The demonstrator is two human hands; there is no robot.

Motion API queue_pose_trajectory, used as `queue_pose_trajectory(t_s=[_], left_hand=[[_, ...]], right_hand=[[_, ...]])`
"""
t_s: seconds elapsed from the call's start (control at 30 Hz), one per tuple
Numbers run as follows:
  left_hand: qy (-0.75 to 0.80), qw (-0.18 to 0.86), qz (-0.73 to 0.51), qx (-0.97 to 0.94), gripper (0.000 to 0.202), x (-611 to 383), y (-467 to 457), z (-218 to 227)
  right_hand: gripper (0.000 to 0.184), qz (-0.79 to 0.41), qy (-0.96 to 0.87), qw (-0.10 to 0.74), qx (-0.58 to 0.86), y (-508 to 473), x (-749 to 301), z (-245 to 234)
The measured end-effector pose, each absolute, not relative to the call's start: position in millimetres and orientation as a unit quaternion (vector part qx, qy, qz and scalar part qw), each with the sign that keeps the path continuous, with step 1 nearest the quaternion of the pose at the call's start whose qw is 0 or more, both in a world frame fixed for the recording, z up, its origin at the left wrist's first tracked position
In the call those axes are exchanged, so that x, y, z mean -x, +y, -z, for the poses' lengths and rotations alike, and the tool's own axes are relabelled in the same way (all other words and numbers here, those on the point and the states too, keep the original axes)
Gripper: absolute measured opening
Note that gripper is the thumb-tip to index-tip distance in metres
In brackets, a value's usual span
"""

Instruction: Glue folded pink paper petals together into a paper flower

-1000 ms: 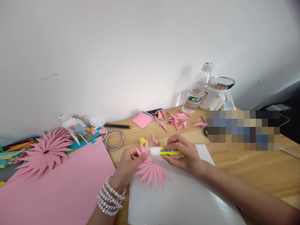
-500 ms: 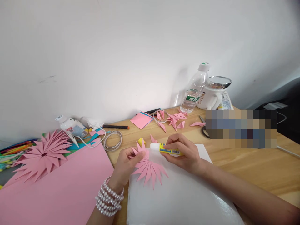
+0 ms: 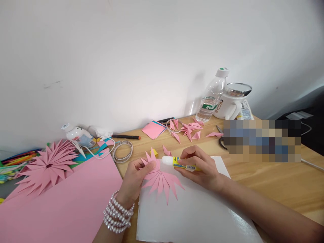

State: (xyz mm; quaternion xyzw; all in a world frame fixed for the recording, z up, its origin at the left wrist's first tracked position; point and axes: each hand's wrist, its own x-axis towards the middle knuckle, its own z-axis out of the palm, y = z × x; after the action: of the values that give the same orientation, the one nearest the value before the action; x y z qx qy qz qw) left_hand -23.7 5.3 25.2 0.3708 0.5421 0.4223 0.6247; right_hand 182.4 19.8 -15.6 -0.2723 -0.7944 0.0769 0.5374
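Observation:
My left hand (image 3: 134, 179), with a pearl bracelet at the wrist, pinches the upper left edge of a pink folded-paper fan of pointed petals (image 3: 162, 182) that lies on a white sheet (image 3: 192, 216). My right hand (image 3: 199, 168) is closed round a yellow glue stick (image 3: 181, 162), held sideways with its white tip against the fan's top. A yellow cap (image 3: 154, 152) lies just behind the fan.
Several loose pink folded petals (image 3: 188, 130) lie further back. A large pink sheet (image 3: 58, 202) and a finished pink paper flower (image 3: 47, 165) are at left. A water bottle (image 3: 211, 98), a white mug (image 3: 231, 104), a pink note pad (image 3: 153, 129), a white cable (image 3: 123, 151) and scissors (image 3: 220, 138) stand on the wooden table (image 3: 278, 182).
The glue stick's tip has slid a little along the top of the fan. My left hand has kept its hold, and the fan has turned slightly.

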Motion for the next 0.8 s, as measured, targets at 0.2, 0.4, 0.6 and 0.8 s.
queue_pose_trajectory(t_s=[0.2,0.4,0.6,0.8], left_hand=[[0.545,0.637,-0.415,-0.353,0.025,21,5,-23],[0.537,0.647,-0.426,-0.334,0.028,24,5,-23],[0.547,0.595,-0.433,-0.398,0.025,22,5,-22],[0.563,0.537,-0.413,-0.473,0.023,19,2,-21]], right_hand=[[0.019,-0.082,-0.824,0.510,0.232,20,-181,18],[0.016,-0.036,-0.835,0.492,0.245,27,-185,24],[0.017,-0.142,-0.760,0.557,0.304,25,-184,14],[0.014,-0.250,-0.725,0.556,0.321,27,-182,9]])
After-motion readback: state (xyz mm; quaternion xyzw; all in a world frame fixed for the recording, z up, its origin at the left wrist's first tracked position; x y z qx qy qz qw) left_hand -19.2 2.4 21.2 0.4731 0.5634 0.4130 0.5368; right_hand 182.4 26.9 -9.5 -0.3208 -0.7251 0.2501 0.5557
